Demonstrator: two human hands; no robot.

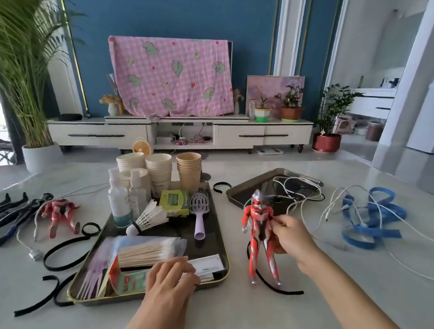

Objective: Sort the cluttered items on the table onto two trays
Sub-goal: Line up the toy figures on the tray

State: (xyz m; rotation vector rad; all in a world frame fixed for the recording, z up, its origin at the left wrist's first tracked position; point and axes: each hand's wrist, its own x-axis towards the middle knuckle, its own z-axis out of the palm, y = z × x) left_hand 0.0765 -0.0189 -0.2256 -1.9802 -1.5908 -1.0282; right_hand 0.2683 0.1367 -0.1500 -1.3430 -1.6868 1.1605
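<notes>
My right hand [288,236] grips a red toy figure [259,231] by its side and holds it upright between the two trays. My left hand [171,278] rests with relaxed fingers on the packets at the front of the near tray [225,269]. That tray holds paper cups [158,169], spray bottles [118,202], a shuttlecock [150,218], a lilac hairbrush [200,213], a green box [173,202] and a pack of cotton swabs [142,253]. The far tray [237,196] holds white cables [297,190].
A second red figure [59,212] lies at the left beside dark tools [7,217] and a white cable. Black straps [65,252] curl round the near tray's left and front. A blue strap [373,216] tangled with white cable lies at the right.
</notes>
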